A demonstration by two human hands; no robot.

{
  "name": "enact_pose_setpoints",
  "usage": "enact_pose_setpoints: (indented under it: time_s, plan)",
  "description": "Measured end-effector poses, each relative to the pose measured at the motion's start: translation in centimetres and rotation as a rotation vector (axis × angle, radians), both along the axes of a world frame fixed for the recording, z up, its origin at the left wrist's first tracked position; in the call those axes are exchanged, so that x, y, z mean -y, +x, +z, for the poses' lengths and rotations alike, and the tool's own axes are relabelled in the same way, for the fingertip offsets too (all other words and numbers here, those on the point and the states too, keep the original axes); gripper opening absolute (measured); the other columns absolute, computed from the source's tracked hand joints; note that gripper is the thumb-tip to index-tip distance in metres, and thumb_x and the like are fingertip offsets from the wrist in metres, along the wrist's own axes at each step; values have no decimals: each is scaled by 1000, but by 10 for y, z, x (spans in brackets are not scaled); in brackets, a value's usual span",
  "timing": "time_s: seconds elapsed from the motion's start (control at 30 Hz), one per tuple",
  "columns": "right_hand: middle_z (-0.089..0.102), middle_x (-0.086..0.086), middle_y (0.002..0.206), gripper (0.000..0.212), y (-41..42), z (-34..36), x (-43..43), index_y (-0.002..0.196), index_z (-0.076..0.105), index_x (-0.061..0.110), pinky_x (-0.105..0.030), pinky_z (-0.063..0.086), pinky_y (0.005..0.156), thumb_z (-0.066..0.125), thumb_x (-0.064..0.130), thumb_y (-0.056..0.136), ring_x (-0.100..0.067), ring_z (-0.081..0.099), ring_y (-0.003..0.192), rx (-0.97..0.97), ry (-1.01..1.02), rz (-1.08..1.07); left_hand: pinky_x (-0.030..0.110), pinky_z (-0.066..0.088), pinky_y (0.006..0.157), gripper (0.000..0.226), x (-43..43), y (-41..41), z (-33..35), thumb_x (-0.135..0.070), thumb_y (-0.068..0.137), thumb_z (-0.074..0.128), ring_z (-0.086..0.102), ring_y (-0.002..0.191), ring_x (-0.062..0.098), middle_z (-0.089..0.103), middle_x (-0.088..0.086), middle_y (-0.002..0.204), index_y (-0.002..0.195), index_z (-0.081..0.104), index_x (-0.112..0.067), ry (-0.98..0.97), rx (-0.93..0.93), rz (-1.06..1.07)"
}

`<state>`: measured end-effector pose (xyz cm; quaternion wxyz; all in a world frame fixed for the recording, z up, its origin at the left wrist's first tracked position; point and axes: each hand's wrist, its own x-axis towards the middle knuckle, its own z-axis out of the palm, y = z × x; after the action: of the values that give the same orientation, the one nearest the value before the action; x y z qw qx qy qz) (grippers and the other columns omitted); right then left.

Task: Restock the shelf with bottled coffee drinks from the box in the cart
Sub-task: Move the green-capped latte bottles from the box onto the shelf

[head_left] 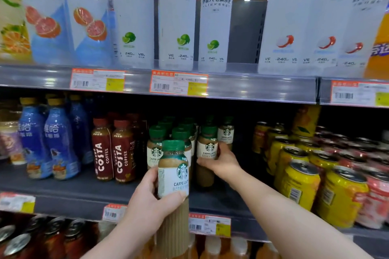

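My left hand [147, 202] grips a green-capped caffe latte bottle [173, 170] upright, in front of the middle shelf [84, 193]. My right hand [221, 162] reaches into that shelf and holds a second latte bottle [207, 147] at the right side of the coffee row. Several more green-capped coffee bottles [156, 145] stand behind and to the left of it. The box and the cart are out of view.
Red Costa coffee bottles [113, 149] and blue bottles [50, 139] stand left of the coffee row. Yellow cans [299, 181] fill the shelf on the right. Tall white drink bottles [176, 17] line the upper shelf. More cans [19, 239] sit on the shelf below.
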<state>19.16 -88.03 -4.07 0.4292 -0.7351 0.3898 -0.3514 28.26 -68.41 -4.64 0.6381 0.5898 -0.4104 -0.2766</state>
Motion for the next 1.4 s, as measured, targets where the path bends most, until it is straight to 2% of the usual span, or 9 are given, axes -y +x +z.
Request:
enact_pose_setpoints:
  time_s: [0.1,0.23,0.37,0.6,0.83,0.97,1.03,1.13,1.4]
  plan:
    - [54,0,121,70,-9,-1,3,129,43,19,-32,48,95,80,29,71,-16,56,107,24,-72,-55,17,50,67,50,14,-9,5,-25,53,72,67,81,-1,71,-18,93,100,58,-34,0,19,-97]
    - [65,-3,106,23,-41,14,-4,105,59,19,-24,51,81,63,33,88,-15,62,95,120,-125,-145,22,53,76,53,42,-26,8,-27,56,73,66,85,0,70,-19,92,105,55,-37,3,53,-171]
    - [67,4,100,24,-75,27,-25,102,59,26,-35,49,83,40,39,98,-13,62,96,187,23,-8,29,51,88,52,76,-41,9,-15,71,78,60,98,1,64,-17,106,103,50,-44,-28,82,-222]
    - [62,10,115,41,-92,11,-31,127,48,28,-9,46,64,63,27,89,2,59,94,26,-28,45,29,51,92,56,123,-52,5,-20,72,76,58,109,9,61,-8,117,121,53,-35,-64,246,-281]
    - [62,4,107,48,-73,0,-13,118,46,22,-21,49,77,74,21,79,-9,59,95,76,-31,-205,31,31,113,91,110,-44,-18,-40,79,66,31,137,14,27,-3,149,151,11,-24,94,625,-244]
    - [56,3,108,64,-65,1,-2,130,39,17,-24,44,81,74,12,76,-12,54,102,-67,-38,-181,35,36,106,72,98,-29,-36,-55,84,54,36,132,22,36,2,143,144,32,-22,256,1262,-366]
    - [56,3,110,68,-63,0,2,133,37,16,-25,45,84,73,10,76,-14,55,107,-111,-53,-157,32,50,87,68,98,-21,-45,-64,71,60,55,112,22,55,1,124,127,55,-25,213,1492,-402]
    - [58,0,118,70,-59,-1,5,132,38,15,-25,46,86,78,13,74,-16,55,111,-129,-76,-180,17,48,48,67,102,-15,-59,-73,37,59,64,67,8,66,-12,81,89,66,-32,250,1548,-333]
    - [56,-1,124,73,-48,-4,5,133,38,16,-23,42,83,79,18,73,-11,50,106,-147,-78,-186,22,50,46,63,105,-18,-68,-69,34,55,64,63,10,65,-11,76,81,71,-32,238,1571,-343]
